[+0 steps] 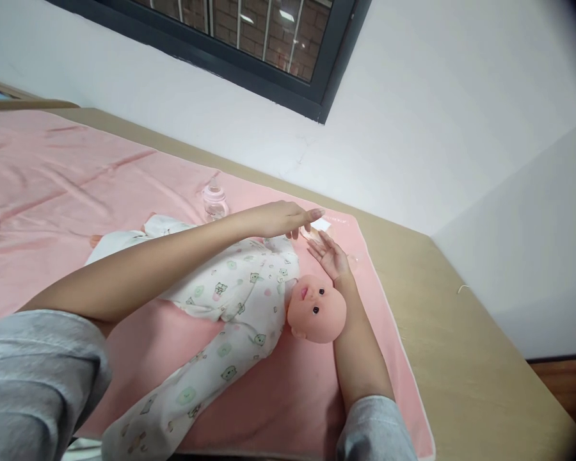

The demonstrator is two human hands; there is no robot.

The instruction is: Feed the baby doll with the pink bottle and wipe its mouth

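Note:
A baby doll [319,314] lies on its back on a pink blanket [288,397], its head toward the right. White clothing with green bear prints [254,282] covers its body and spread sleeve. My left hand [285,219] reaches across above the doll, palm down, with its fingers hanging loosely and apart; nothing shows in it. Just beyond the doll's head my right hand [330,256] is turned palm up, fingers stretched out, and the forearm passes beside the head. A small white piece [321,224] lies behind the hands, partly hidden, and I cannot make out what it is.
A baby bottle [215,202] with a pink collar stands on the blanket behind my left forearm. Tan surface [441,333] borders the blanket at the right and back. Beyond it rise a white wall [388,128] and a dark-framed window [269,83].

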